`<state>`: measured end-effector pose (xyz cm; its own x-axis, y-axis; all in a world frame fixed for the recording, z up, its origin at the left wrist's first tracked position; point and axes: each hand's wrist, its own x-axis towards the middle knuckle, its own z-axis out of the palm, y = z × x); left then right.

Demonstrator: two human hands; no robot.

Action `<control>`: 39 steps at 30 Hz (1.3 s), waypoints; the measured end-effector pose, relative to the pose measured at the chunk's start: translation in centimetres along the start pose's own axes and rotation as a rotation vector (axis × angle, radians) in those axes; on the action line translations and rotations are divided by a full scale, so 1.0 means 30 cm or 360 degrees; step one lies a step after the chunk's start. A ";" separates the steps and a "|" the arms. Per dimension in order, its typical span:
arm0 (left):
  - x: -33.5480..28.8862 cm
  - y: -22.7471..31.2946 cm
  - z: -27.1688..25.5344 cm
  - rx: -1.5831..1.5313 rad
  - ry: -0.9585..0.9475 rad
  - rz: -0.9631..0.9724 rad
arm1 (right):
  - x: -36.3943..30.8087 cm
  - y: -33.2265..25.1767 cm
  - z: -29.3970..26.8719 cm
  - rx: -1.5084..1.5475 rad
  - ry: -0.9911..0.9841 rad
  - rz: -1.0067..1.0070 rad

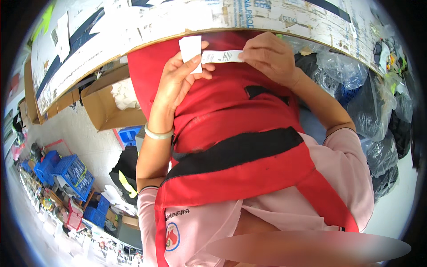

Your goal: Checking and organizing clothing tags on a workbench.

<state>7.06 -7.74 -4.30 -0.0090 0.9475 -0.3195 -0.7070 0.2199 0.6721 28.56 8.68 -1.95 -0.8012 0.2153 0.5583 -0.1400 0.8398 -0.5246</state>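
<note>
My left hand pinches a small stack of white cards between thumb and fingers, the cards standing on end and slightly fanned at the top. From that hand a narrow white printed label stretches across to my right hand, whose thumb and fingers grip its far end. The label's left end lies against the cards and my left fingers. Both hands are held over the red apron on my lap, close to the table's near edge.
A worn, paper-covered tabletop runs across the front. At left are an open cardboard box and blue plastic crates on the floor. Clear plastic bags with dark contents pile up at right.
</note>
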 end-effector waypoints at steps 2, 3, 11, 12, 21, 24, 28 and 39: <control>0.001 -0.006 0.002 -0.0110 0.0145 -0.0017 | -0.013 0.015 0.016 0.0289 0.0088 0.0478; -0.003 -0.009 0.002 -0.0110 0.0131 -0.0017 | -0.011 0.014 0.019 0.0610 0.0177 0.0959; 0.009 -0.027 0.032 0.0172 0.0147 -0.0095 | -0.028 0.180 -0.087 0.0766 0.0155 0.1797; 0.007 -0.028 0.033 0.0209 0.0127 -0.0110 | -0.030 0.185 -0.086 0.0771 0.0150 0.1802; 0.007 -0.021 0.042 0.0029 -0.0089 -0.0133 | 0.059 0.092 -0.096 -0.0267 0.0179 0.1316; 0.005 -0.025 0.047 0.0070 -0.0088 -0.0160 | 0.068 0.026 -0.026 0.0009 0.0162 0.1099; 0.002 -0.031 0.057 0.0099 -0.0064 -0.0174 | 0.107 -0.057 0.031 0.0546 -0.0130 0.0872; 0.003 -0.053 0.057 0.0447 -0.0050 -0.0127 | 0.101 -0.053 0.093 0.0315 -0.0095 0.0683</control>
<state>9.37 -7.60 -4.25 0.0640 0.9304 -0.3609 -0.4813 0.3456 0.8055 24.73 6.61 -1.21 -0.8420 0.4881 0.2298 0.1074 0.5691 -0.8152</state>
